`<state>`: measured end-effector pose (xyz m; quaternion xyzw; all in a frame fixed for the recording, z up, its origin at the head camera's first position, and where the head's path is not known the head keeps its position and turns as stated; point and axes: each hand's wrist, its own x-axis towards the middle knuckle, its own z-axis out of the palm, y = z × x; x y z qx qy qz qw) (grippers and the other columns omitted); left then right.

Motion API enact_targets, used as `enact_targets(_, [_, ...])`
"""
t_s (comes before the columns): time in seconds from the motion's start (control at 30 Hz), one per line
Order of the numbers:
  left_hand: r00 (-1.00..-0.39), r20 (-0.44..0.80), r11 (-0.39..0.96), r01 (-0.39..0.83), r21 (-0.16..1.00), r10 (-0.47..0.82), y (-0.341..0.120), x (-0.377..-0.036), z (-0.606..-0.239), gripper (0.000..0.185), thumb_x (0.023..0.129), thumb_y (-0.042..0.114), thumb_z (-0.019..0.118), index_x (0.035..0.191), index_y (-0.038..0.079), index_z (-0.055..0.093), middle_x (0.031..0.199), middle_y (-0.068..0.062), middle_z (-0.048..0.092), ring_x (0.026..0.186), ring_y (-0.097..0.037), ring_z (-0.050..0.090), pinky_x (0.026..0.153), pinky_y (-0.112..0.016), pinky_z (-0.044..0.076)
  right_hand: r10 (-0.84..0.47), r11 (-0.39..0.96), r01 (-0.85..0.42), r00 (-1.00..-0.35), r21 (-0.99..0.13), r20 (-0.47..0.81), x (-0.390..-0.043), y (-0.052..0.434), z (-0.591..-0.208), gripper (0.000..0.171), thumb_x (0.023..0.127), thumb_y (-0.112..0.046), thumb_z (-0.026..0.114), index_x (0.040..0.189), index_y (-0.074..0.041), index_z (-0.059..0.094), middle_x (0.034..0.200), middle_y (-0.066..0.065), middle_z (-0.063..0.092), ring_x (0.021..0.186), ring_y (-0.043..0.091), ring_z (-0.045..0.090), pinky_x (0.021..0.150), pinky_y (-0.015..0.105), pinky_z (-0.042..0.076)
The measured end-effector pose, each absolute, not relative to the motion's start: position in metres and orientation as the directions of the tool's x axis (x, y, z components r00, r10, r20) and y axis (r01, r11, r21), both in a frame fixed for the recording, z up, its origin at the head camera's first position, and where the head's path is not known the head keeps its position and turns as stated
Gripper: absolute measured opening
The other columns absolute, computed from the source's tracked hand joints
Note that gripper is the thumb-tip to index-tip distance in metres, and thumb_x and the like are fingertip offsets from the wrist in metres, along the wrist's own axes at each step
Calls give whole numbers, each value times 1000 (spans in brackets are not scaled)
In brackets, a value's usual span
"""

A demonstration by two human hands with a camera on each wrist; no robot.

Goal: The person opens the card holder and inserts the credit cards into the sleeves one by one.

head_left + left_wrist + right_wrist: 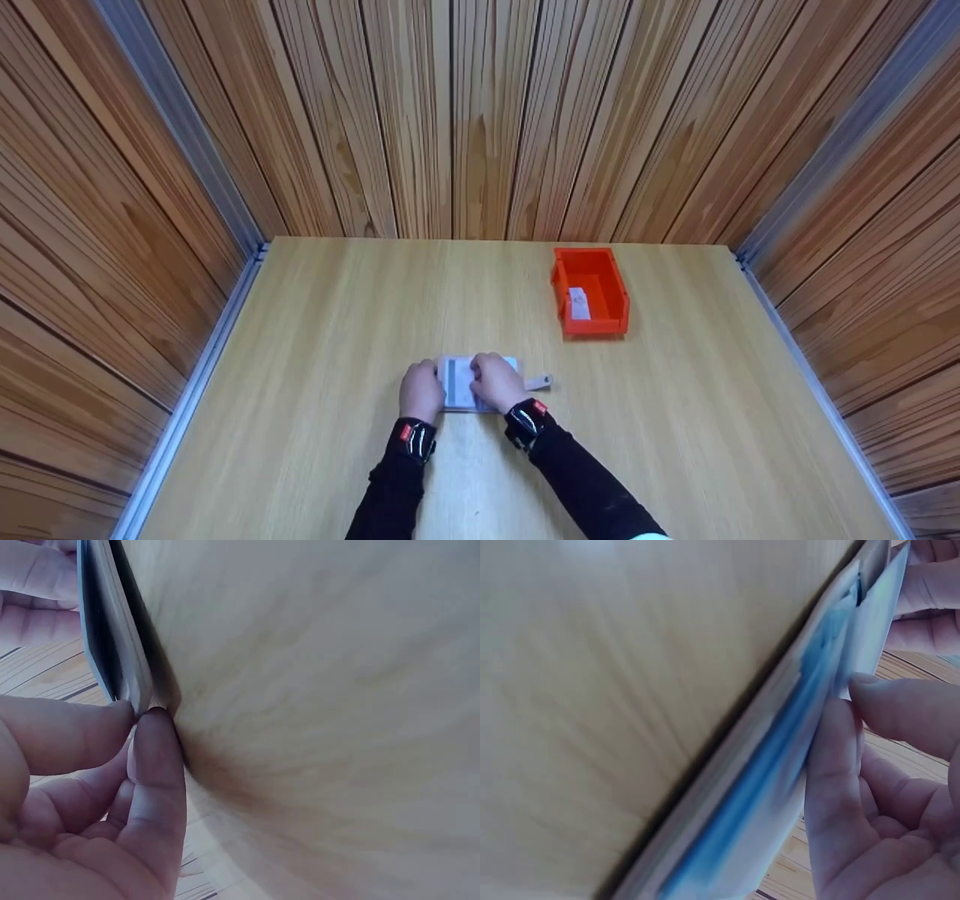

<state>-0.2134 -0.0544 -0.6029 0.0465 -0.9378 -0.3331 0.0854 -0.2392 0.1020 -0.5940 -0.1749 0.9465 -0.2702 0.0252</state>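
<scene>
A flat pale grey pack (457, 384) lies on the wooden table (315, 352), near its front middle. My left hand (421, 390) is at its left edge; in the left wrist view the thumb and a fingertip (154, 742) pinch the near corner of the pack (112, 637), which shows thin stacked layers. My right hand (496, 381) lies over its right part. In the right wrist view its thumb (832, 780) runs along the edge of the pack (780, 765), which has a blue stripe, and a finger (907, 712) presses a lifted pale sheet from the other side.
An orange bin (609, 289) stands at the back right with a small white item (579, 304) inside. A small grey piece (538, 383) lies just right of my right hand. Wooden walls close in the table on three sides.
</scene>
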Motion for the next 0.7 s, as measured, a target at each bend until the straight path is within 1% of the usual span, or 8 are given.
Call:
enact_targets(0.1, [-982,120,766,-37,642,-148,-55,-214,-603,9,80,-9,60,85,-3,65,79,-18,62,76,-36,62,70,-49,49,-342,799,-314,-939,-513,42,-239,101,-594,24,78,-4,74,99,1,65,84,3,57,79,22,57,74,38,50])
enact_targets(0.27, [-985,66,738,-76,671,-161,-55,-215,-601,10,84,-6,60,91,-5,67,84,-18,63,80,-34,62,73,-47,50,-335,806,-302,-942,-509,27,-239,100,-595,25,79,-5,74,102,1,65,86,5,59,82,23,58,76,39,50])
enact_targets(0.37, [-984,51,731,-90,677,-169,-55,-215,-600,8,86,-4,61,91,-5,66,84,-17,63,79,-34,62,73,-47,50,-337,809,-302,-941,-505,22,-239,100,-595,25,79,-5,74,102,2,65,87,6,59,82,24,59,77,39,50])
enact_targets(0.5, [-983,54,729,-92,678,-173,-55,-215,-600,4,86,-1,64,89,-4,66,82,-16,63,78,-34,62,72,-47,49,-335,809,-298,-942,-506,20,-240,99,-595,26,79,-5,75,102,2,65,88,7,60,84,24,59,78,40,50])
enact_targets(0.7, [-985,40,729,-98,677,-169,-55,-215,-601,10,84,0,70,91,-3,66,84,-15,62,81,-33,62,75,-46,49,-328,812,-283,-945,-510,1,-240,98,-595,26,80,-4,75,104,2,65,88,6,59,84,24,59,79,39,50])
